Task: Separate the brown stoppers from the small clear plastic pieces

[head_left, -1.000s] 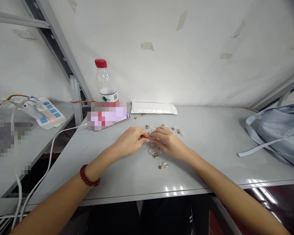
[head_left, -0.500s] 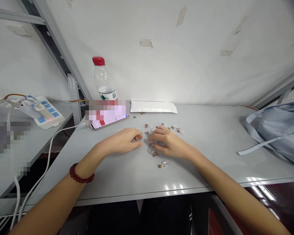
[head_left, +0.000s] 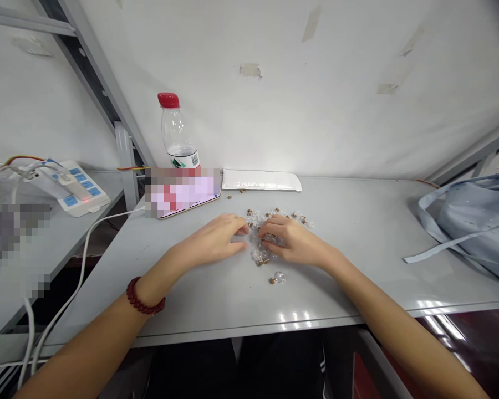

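Several small clear glass bottles with brown corks (head_left: 260, 257) lie in a loose cluster on the grey table (head_left: 208, 310). My left hand (head_left: 218, 239) is at the left side of the cluster, its thumb and fingers apart with nothing between them. Over the middle of the cluster rests my right hand (head_left: 289, 238), fingers curved and thumb apart, with clear glass showing between them; some bottles are hidden under it. One bottle (head_left: 279, 277) lies separately, nearer the front edge. Tiny brown corks (head_left: 229, 197) sit behind the hands.
A phone (head_left: 187, 197) leans before a red-capped bottle (head_left: 177, 133) at the back left. A white packet (head_left: 261, 180) lies against the wall. The power strip (head_left: 81, 188) and cables are left; a blue bag (head_left: 474, 221) is right.
My left hand has moved slightly right, closer to the bottles. My right hand has shifted slightly right, and its thumb and fingers still stand apart.
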Motion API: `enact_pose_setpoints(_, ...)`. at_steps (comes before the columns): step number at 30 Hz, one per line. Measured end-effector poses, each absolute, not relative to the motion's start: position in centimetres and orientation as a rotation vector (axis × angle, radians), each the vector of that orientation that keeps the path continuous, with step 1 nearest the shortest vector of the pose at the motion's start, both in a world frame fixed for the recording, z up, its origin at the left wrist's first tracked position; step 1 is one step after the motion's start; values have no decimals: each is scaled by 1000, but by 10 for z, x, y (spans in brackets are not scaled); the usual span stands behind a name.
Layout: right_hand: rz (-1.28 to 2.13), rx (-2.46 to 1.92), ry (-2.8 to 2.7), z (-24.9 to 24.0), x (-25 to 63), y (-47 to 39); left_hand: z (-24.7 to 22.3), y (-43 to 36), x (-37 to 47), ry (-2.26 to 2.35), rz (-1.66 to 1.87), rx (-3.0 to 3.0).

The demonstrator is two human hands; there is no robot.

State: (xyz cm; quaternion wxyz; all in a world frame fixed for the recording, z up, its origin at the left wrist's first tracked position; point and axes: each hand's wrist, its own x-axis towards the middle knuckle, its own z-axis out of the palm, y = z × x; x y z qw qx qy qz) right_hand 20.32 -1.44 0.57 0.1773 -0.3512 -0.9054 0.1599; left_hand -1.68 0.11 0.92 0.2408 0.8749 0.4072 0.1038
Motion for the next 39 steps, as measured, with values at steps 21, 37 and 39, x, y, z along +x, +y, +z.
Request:
enact_pose_setpoints(21, 575, -984, -2300, 10, 202, -18, 18, -5, -1, 1026, 757, 2034)
enact_pose_setpoints(37, 350, -1017, -2461, 6, 201, -17, 26, 1, -6, 1150, 841, 1802)
enact_pose_setpoints(39, 290, -1008, -2529, 3, 202, -16, 27, 5, -12, 1212, 694, 1946)
